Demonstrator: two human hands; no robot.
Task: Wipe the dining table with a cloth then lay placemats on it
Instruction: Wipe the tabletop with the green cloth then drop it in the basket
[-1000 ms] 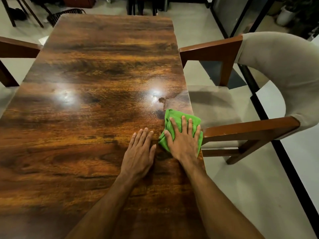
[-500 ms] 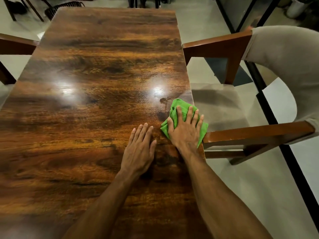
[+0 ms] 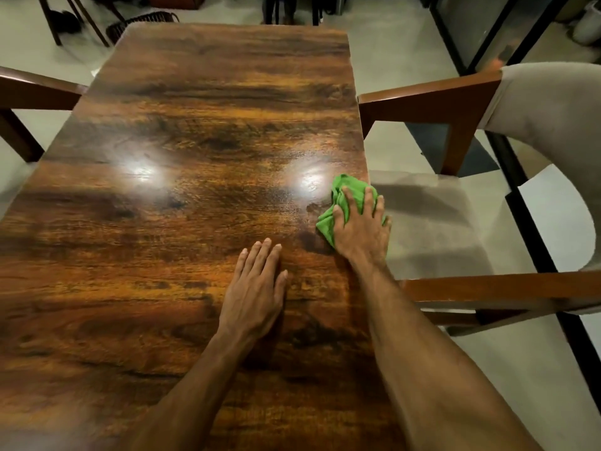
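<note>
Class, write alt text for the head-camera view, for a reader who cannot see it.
A person's right hand presses a crumpled green cloth against the right edge of a glossy wooden dining table, while the left hand rests flat on the tabletop nearby. An armchair stands at that edge.

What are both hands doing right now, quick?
Left hand: open, flat on the table, holding nothing.
Right hand: open, fingers spread, pressing the green cloth onto the table near its right edge.
</note>
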